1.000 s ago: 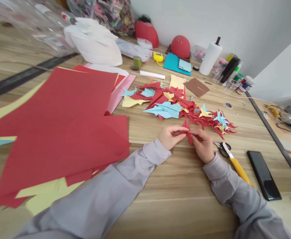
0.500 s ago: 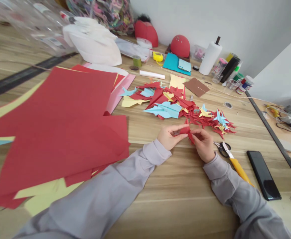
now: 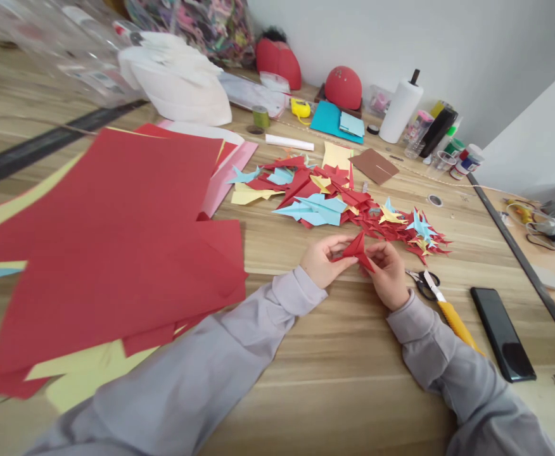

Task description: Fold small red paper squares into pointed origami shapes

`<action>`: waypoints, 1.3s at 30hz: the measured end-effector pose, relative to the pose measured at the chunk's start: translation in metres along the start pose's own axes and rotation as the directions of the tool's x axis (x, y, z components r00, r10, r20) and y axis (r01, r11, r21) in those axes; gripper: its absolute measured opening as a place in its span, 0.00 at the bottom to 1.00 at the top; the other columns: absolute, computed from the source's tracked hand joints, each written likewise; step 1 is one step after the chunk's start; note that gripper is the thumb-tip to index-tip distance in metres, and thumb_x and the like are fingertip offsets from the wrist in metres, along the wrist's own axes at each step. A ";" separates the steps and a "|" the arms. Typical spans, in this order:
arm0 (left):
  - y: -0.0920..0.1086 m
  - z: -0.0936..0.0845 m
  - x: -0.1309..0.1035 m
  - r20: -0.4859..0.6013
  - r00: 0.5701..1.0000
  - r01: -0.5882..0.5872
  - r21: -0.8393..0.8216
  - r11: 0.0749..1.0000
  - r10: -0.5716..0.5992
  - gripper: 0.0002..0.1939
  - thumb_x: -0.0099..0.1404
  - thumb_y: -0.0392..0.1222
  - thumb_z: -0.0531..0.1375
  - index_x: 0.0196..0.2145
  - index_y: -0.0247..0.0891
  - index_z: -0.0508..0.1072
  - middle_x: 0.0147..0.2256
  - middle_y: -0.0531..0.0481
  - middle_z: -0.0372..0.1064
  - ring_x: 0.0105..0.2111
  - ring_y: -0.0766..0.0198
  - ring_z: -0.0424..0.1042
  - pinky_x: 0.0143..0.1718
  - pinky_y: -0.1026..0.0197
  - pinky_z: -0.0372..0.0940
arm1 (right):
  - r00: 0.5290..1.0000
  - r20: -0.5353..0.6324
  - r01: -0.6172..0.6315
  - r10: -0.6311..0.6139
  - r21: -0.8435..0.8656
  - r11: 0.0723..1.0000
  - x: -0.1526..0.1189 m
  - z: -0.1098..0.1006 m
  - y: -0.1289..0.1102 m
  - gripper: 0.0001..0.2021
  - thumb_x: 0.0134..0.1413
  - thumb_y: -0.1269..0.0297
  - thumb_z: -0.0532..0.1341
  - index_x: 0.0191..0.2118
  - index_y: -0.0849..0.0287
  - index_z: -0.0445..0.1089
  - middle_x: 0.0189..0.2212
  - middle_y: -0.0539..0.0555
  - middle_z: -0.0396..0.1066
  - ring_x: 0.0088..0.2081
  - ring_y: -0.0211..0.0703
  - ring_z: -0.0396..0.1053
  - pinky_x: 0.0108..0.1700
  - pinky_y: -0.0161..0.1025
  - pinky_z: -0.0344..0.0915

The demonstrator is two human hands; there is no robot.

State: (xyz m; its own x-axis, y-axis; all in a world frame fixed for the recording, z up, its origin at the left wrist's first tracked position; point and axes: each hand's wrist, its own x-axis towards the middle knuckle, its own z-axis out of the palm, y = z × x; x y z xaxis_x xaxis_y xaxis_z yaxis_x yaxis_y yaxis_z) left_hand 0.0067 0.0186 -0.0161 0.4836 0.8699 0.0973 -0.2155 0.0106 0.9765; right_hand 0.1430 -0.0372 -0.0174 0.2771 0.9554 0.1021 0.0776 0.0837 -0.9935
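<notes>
"Folded red paper [image 3: 356,248]: state its position."

"It lies over the table [image 3: 329,380], between the two hands and touching both. The pile of folded pieces [image 3: 360,201] lies at 12 o'clock from it, near but apart."

"State each grip."

"Left hand [image 3: 322,261], at about 8 o'clock from the paper: thumb on the near face, fingers behind, pinched together with the paper between. Right hand [image 3: 389,273], at about 4 o'clock: thumb and fingertips drawn in around the right edge. Part of this contact is hidden."

"Which way does the long axis run?"

"Visible points stand near 12 o'clock and 5 o'clock. The axis therefore appears to run between them, across the line joining the hands. Fingers cover some edges; full outline cannot be confirmed."

"Which hand is nearer?"

"Neither. Both are in contact; the governing relation is the axis crossing that line."
</notes>
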 end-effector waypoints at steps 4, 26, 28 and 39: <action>-0.001 -0.001 0.001 -0.007 1.000 0.007 0.002 1.000 -0.007 0.24 0.43 0.42 0.67 0.39 0.30 0.71 0.40 0.38 0.74 0.40 0.53 0.73 0.45 0.54 0.67 | 1.000 0.026 -0.014 0.015 -0.034 0.999 0.001 0.000 -0.001 0.15 0.39 0.54 0.66 0.30 0.56 0.62 0.20 0.47 0.68 0.19 0.36 0.63 0.21 0.35 0.62; 0.000 -0.001 0.004 -0.053 0.992 0.106 -0.088 0.990 -0.111 0.21 0.39 0.40 0.69 0.33 0.30 0.72 0.30 0.43 0.75 0.29 0.58 0.74 0.34 0.56 0.70 | 0.993 0.085 0.092 -0.083 -0.098 0.991 -0.002 -0.003 0.000 0.08 0.46 0.61 0.63 0.25 0.59 0.68 0.17 0.48 0.67 0.18 0.35 0.63 0.22 0.34 0.61; 0.000 -0.002 0.005 -0.056 0.994 0.091 -0.079 0.993 -0.096 0.21 0.38 0.40 0.69 0.32 0.30 0.72 0.32 0.43 0.76 0.33 0.57 0.74 0.38 0.56 0.69 | 0.993 0.080 0.096 -0.088 -0.096 0.991 -0.001 -0.003 0.000 0.08 0.46 0.61 0.63 0.24 0.60 0.68 0.17 0.48 0.66 0.18 0.34 0.62 0.22 0.33 0.60; -0.004 -0.005 0.008 -0.054 0.992 0.117 -0.016 0.993 -0.118 0.21 0.38 0.39 0.69 0.33 0.30 0.73 0.31 0.43 0.75 0.32 0.58 0.74 0.39 0.55 0.69 | 0.992 0.124 -0.004 0.002 0.020 1.000 0.000 -0.003 -0.002 0.11 0.44 0.56 0.63 0.27 0.58 0.66 0.20 0.47 0.67 0.20 0.35 0.64 0.23 0.34 0.62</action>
State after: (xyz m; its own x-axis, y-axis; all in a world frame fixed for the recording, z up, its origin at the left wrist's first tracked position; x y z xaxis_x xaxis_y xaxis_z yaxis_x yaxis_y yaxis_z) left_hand 0.0066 0.0278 -0.0200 0.4590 0.8879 -0.0289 -0.1713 0.1204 0.9778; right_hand 0.1452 -0.0385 -0.0148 0.1567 0.9832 0.0935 0.0577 0.0854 -0.9947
